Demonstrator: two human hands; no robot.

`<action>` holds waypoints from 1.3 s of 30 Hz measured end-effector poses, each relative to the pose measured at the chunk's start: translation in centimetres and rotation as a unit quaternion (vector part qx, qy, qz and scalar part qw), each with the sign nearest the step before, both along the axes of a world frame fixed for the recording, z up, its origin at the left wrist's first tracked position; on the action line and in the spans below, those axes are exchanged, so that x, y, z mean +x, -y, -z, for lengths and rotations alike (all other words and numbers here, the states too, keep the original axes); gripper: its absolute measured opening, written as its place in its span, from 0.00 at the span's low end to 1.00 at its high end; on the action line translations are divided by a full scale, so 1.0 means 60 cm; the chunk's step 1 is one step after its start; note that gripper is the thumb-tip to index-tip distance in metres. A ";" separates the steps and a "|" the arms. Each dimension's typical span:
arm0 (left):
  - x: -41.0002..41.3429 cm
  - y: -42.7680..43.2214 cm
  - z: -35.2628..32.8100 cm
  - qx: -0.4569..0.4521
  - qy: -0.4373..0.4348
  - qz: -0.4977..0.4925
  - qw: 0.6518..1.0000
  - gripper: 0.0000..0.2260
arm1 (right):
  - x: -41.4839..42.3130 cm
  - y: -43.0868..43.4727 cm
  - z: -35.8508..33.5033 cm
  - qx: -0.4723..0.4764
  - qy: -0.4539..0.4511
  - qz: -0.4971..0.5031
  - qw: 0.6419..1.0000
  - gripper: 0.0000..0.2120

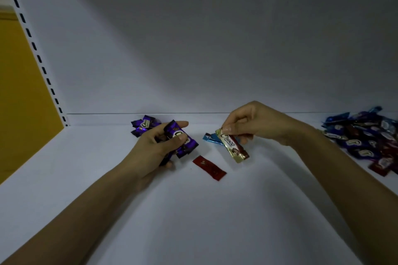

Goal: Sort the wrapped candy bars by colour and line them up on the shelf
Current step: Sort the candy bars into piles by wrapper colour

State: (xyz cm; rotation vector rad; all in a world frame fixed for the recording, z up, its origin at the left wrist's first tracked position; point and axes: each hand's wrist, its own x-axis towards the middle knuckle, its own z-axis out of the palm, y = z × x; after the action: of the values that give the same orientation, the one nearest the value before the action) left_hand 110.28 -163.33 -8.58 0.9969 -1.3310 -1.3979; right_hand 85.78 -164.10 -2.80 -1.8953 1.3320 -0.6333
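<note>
My left hand (157,146) grips a bunch of purple candy bars (183,139) just above the white shelf (193,211). Behind it, more purple bars (143,126) lie near the back wall. My right hand (254,123) pinches a gold and red bar (232,146) by its upper end, and the bar hangs tilted over the shelf. A blue bar (211,138) lies on the shelf behind the gold one, partly hidden by it. A red bar (209,168) lies flat between my hands.
A mixed heap of blue, purple and red bars (366,135) sits at the right end of the shelf. A slotted upright (34,49) and a yellow panel (19,97) bound the shelf on the left. The white back wall (204,49) rises behind.
</note>
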 end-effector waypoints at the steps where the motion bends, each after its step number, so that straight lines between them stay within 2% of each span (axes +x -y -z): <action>1: -0.003 -0.002 0.000 -0.004 0.005 0.005 1.000 0.13 | -0.008 -0.003 0.006 0.008 -0.030 -0.016 0.999 0.02; 9: -0.014 -0.008 0.007 -0.024 0.027 0.015 0.999 0.17 | -0.092 -0.014 0.031 0.032 -0.221 -0.003 0.975 0.05; 15: -0.018 -0.007 0.013 -0.030 0.030 0.012 0.999 0.15 | -0.103 -0.021 0.039 0.035 -0.217 0.047 0.974 0.06; 18: -0.017 -0.007 0.012 -0.038 0.033 0.008 0.999 0.15 | -0.093 -0.025 0.037 -0.002 -0.274 0.092 0.957 0.13; 21: -0.014 -0.007 0.009 -0.050 0.044 -0.022 0.998 0.13 | -0.055 -0.036 0.039 -0.064 -0.316 0.110 0.940 0.12; 24: -0.008 -0.003 0.010 -0.054 0.055 -0.054 0.996 0.12 | 0.023 -0.050 0.059 -0.122 -0.267 0.070 0.953 0.09; 28: -0.003 0.000 0.007 -0.057 0.058 -0.068 0.994 0.11 | 0.097 -0.063 0.092 -0.203 -0.259 -0.015 0.944 0.14; 32: -0.005 -0.004 0.007 -0.050 0.040 -0.056 0.996 0.13 | 0.108 -0.067 0.105 -0.199 -0.192 -0.048 0.960 0.12; 35: -0.006 -0.008 0.006 -0.062 0.024 -0.040 0.997 0.15 | 0.100 -0.058 0.092 -0.121 -0.026 0.046 0.991 0.12; 37: -0.007 -0.012 0.003 -0.076 0.041 -0.026 0.996 0.16 | 0.095 -0.051 0.080 -0.041 0.119 0.080 0.989 0.12; 39: -0.010 -0.016 0.002 -0.093 0.046 0.002 0.995 0.18 | 0.093 -0.053 0.076 -0.023 0.165 0.063 0.984 0.07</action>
State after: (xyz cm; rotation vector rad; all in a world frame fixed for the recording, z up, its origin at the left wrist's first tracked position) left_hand 109.69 -162.40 -8.72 0.9425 -1.5022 -1.2174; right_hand 91.38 -160.93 -7.34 -1.6611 1.2348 -1.0026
